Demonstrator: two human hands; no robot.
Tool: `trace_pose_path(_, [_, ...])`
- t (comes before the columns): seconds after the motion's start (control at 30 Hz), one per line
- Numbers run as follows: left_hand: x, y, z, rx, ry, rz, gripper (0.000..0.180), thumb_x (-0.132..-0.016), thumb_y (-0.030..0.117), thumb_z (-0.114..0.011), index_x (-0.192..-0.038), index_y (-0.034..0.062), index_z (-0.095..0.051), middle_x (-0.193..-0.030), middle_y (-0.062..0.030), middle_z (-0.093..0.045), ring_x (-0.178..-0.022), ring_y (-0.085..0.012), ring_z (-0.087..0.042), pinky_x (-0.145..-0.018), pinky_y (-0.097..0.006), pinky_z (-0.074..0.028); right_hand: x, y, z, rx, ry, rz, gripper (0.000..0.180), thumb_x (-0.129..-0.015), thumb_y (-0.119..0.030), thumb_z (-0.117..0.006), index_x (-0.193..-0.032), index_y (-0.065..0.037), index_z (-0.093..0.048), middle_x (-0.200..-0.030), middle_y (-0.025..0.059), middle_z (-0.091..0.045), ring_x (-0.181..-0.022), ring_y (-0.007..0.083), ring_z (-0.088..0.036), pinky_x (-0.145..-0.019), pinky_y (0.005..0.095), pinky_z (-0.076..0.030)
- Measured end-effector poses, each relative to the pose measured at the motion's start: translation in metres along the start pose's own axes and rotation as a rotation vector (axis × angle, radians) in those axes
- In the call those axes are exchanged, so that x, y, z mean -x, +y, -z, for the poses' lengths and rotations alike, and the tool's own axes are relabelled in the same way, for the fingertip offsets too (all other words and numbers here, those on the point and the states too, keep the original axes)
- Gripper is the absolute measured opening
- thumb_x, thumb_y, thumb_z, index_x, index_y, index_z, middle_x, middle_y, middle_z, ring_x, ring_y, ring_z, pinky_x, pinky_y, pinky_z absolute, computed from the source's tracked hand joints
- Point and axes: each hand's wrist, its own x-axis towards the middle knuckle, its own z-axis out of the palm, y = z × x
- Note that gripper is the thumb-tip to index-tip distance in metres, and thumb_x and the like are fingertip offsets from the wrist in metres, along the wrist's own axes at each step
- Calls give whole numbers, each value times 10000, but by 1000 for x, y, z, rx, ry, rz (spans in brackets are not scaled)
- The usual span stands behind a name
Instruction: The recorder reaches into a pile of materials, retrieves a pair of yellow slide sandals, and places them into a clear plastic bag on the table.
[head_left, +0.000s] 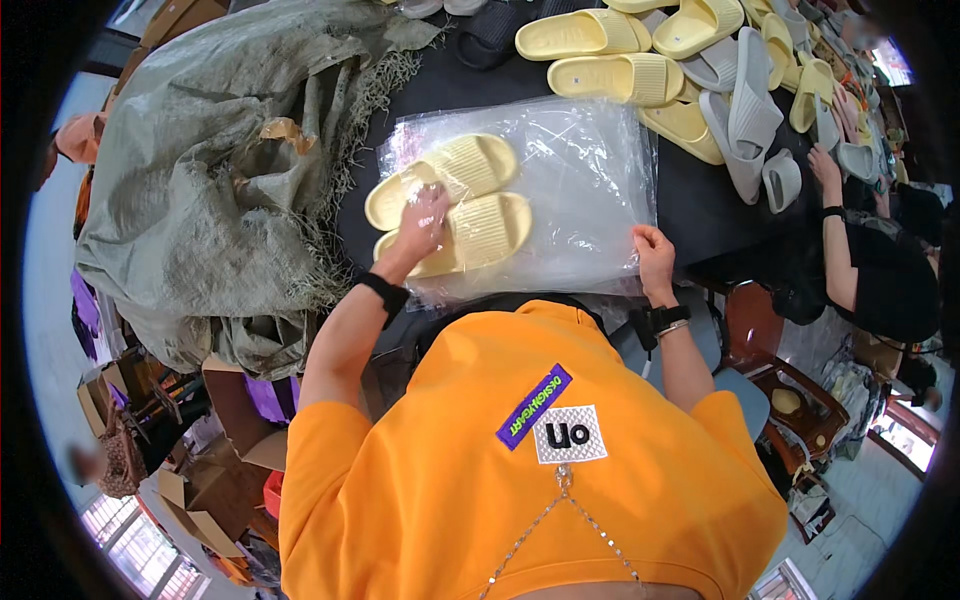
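Observation:
A pair of pale yellow slide slippers lies side by side on a stack of clear plastic bags (pixel 580 190). My left hand (pixel 425 218) is closed over the inner edges of both, between the upper slipper (pixel 470 165) and the lower slipper (pixel 485 235). Some fingertips are hidden there. Whether the slippers are inside the top bag or on it, I cannot tell. At the right border of the stack, my right hand (pixel 652 255) pinches the plastic, thumb and fingers pressed together.
Loose yellow slippers (pixel 600 78) and grey slippers (pixel 752 105) crowd the far right of the dark table (pixel 715 225). A frayed grey-green woven sack (pixel 220 190) covers the left side. Another person's arm (pixel 838 240) reaches in at right. Cardboard boxes (pixel 215 490) stand lower left.

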Motion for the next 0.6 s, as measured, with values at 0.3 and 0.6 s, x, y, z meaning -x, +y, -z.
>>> trace_pose_path(0.3, [52,-31,47,33,146,77,280,-654,37,-587,-930,22,-541,-856,-129,-509,-820,-334,-473,-708,-409,-422,4,8,10,-51,-149,-173,106,-815,-74,-554,-863,1,-611,-745,12,-605,-665,77,-522,-623,222,-424])
trace_pose_path(0.6, [51,-68,124,62,551,390,340,-784,-8,-486,-1121,10,-526,-990,-156,-553,-896,-297,-543,-784,-349,-416,13,-14,-2,-70,-136,-56,219,-788,-105,-582,-991,-24,-585,-765,2,-580,-684,84,-510,-629,229,-421])
